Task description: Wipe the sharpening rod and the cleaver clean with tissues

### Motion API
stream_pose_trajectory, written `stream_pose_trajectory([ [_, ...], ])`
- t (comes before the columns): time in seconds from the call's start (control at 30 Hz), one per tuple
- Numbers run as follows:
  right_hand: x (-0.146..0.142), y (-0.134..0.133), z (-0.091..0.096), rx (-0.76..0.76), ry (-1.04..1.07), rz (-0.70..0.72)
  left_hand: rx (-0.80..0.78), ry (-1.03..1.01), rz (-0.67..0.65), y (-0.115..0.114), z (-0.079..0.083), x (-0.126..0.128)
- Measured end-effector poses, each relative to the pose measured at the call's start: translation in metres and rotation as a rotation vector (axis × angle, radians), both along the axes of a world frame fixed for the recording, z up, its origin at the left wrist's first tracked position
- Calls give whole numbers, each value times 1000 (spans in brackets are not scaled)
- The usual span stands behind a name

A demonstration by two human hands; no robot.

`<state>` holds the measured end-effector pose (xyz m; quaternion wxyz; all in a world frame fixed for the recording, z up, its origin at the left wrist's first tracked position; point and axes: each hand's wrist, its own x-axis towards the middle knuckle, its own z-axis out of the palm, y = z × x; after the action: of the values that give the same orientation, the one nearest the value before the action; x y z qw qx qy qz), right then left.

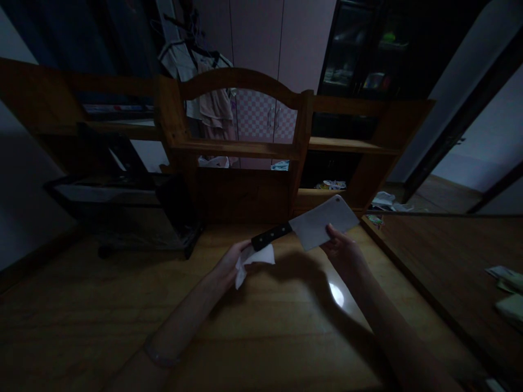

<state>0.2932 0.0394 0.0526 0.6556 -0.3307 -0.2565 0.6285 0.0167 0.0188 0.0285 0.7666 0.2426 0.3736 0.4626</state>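
Note:
A cleaver (322, 222) with a broad pale blade and a black riveted handle is held up over the wooden desk, tilted so the blade end is higher. My right hand (341, 247) pinches the blade's lower right part, thumb on the face towards me. At the handle's end is my left hand (237, 258), closed around a white tissue (255, 258) that hangs below the handle. The tissue and handle hide part of the left fingers, and the left hand seems to touch the handle through the tissue.
The wooden desk top (261, 337) lies beneath both hands. A wooden shelf unit (241, 147) stands along its back. To the left is a dark-framed stand (118, 201). Beyond the right edge lies the brown floor (441, 261), with cloth-like items (510, 294) on it.

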Motion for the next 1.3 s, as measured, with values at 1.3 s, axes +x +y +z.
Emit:
stream_pose_trajectory([
  [1.3, -39, -32, -10, -24, -400, 383, 644, 682, 106, -29, -1, 47],
])
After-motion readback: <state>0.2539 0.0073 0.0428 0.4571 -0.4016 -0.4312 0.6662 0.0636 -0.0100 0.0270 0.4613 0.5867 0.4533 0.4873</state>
